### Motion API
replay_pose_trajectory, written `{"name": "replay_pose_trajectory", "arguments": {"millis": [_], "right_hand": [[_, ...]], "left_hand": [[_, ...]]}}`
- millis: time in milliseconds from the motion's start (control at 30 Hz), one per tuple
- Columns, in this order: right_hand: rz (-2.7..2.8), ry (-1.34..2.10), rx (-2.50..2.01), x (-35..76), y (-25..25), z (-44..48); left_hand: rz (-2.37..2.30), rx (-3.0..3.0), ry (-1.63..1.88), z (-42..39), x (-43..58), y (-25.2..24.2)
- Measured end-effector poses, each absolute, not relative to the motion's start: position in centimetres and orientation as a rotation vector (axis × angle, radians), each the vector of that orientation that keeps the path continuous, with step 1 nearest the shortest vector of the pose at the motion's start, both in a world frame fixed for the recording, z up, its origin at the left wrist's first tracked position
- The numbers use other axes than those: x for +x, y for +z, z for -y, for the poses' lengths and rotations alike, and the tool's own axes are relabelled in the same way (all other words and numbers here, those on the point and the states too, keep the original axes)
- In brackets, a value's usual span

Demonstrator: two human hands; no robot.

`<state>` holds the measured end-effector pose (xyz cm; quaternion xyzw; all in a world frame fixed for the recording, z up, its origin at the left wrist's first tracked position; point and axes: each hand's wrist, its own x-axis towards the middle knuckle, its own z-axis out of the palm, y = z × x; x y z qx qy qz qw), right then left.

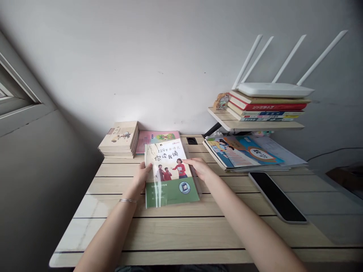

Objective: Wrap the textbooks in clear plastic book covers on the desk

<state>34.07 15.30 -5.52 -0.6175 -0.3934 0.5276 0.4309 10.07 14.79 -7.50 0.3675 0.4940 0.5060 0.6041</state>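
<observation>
A book point(170, 192) with a white and green cover in a clear plastic sleeve is held just over the middle of the desk, its front facing me. My left hand point(142, 174) grips its left edge, thumb on the cover and the other fingers hidden. At the right edge, my right hand point(199, 168) pinches it in the same way. Behind the book lies a pink book point(146, 140), partly covered by it. Beside that, to the left, stands a stack of beige booklets point(119, 140).
On the right, a small raised shelf point(255, 124) carries stacked books point(266, 107) and a white router point(275, 90). Beneath it lie a blue textbook point(246, 151) and papers. A phone point(278, 196) rests on the slatted desk point(181, 238). The wall closes off the back.
</observation>
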Motion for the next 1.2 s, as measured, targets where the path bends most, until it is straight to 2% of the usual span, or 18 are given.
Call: {"name": "replay_pose_trajectory", "arguments": {"millis": [133,400,700,933,1200], "right_hand": [[0.906,1.345,-1.448,33.6,-5.3,-14.9],[0.879,1.176,-1.419,33.7,-5.2,-15.0],[1.093,1.237,-1.297,33.5,-5.2,-13.4],[0.967,1.393,-1.254,33.9,-6.1,-12.8],[0.886,1.404,-1.192,33.9,-5.6,-10.7]], "left_hand": [[-1.13,0.841,1.178,-14.5,10.1,-6.9],[-1.117,0.858,1.214,-14.1,10.1,-6.1],[-1.049,0.919,1.22,-13.8,9.8,-5.4],[-1.076,0.794,1.085,-14.0,9.5,-5.8],[-1.008,0.787,1.062,-13.7,9.7,-5.6]]}}
